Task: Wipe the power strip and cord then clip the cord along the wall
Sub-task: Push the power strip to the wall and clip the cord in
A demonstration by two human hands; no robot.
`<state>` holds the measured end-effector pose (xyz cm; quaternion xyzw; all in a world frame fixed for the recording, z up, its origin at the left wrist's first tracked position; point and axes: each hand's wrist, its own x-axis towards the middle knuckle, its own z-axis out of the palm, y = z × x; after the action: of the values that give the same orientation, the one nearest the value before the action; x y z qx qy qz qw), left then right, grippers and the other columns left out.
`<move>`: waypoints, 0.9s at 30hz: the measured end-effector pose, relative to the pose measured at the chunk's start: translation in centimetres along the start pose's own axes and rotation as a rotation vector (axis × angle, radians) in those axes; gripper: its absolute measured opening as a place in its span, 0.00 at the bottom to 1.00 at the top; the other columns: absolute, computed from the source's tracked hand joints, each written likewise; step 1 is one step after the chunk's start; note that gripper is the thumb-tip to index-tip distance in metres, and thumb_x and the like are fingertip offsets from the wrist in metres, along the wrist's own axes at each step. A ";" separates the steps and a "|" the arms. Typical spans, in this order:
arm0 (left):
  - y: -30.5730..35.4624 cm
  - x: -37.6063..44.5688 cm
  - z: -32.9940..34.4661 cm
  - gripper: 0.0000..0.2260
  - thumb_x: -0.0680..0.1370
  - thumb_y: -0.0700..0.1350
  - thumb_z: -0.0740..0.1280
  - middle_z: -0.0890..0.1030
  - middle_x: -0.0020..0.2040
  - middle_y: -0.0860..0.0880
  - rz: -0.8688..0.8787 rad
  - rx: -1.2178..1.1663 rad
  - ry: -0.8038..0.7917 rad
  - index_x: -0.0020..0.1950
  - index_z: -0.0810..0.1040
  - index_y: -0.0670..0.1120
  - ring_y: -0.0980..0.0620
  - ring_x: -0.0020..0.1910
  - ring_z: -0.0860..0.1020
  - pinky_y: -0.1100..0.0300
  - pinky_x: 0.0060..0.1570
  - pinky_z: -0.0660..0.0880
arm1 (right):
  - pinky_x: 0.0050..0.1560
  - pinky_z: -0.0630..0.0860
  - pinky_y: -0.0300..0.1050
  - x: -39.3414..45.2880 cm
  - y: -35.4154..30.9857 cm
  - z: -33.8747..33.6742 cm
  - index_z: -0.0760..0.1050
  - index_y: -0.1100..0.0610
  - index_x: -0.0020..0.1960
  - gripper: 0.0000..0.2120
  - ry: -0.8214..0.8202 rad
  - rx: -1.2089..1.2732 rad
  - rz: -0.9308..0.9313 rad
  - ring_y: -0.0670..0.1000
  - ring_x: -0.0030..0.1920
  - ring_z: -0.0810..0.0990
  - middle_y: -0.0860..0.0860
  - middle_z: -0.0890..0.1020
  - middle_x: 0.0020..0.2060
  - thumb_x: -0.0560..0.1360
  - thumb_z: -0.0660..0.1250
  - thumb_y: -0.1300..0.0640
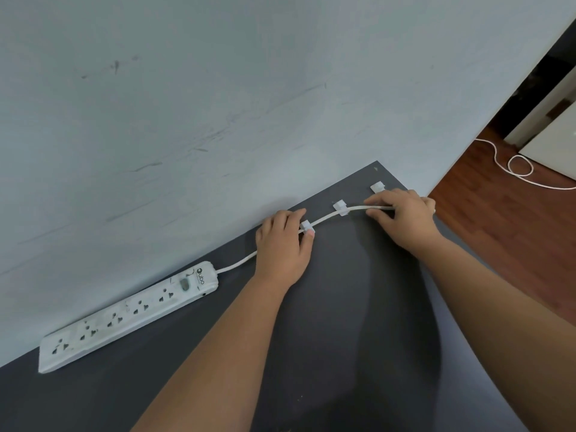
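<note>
A white power strip [124, 313] lies on the dark grey tabletop [343, 322] against the pale wall. Its white cord [324, 218] runs right along the wall edge through small white clips. My left hand [283, 247] holds the cord at the first clip [307, 226], thumb pressing beside it. The cord passes through a second clip [340, 207]. My right hand [405, 216] pinches the cord just past that clip. A third clip [377, 187] sits by the table's far corner with no cord in it.
The pale scuffed wall [218, 104] rises behind the table. To the right the table ends above a reddish wood floor [498, 219], where more white cord [517, 166] lies looped near a white cabinet [554, 151].
</note>
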<state>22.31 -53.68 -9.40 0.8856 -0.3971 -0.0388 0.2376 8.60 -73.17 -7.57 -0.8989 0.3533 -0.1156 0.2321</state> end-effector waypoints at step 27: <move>6.5 6.9 1.9 0.12 0.76 0.36 0.61 0.76 0.56 0.41 0.253 0.235 -0.197 0.58 0.75 0.40 0.41 0.54 0.73 0.51 0.49 0.70 | 0.50 0.49 0.43 0.0 0.1 2.7 0.80 0.42 0.47 0.07 0.231 -0.079 0.012 0.52 0.55 0.69 0.43 0.78 0.38 0.76 0.64 0.45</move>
<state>22.06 -63.13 -7.34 0.8421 -0.5286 -0.0484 0.0956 9.59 -72.34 -9.91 -0.8858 0.3876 -0.2030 0.1549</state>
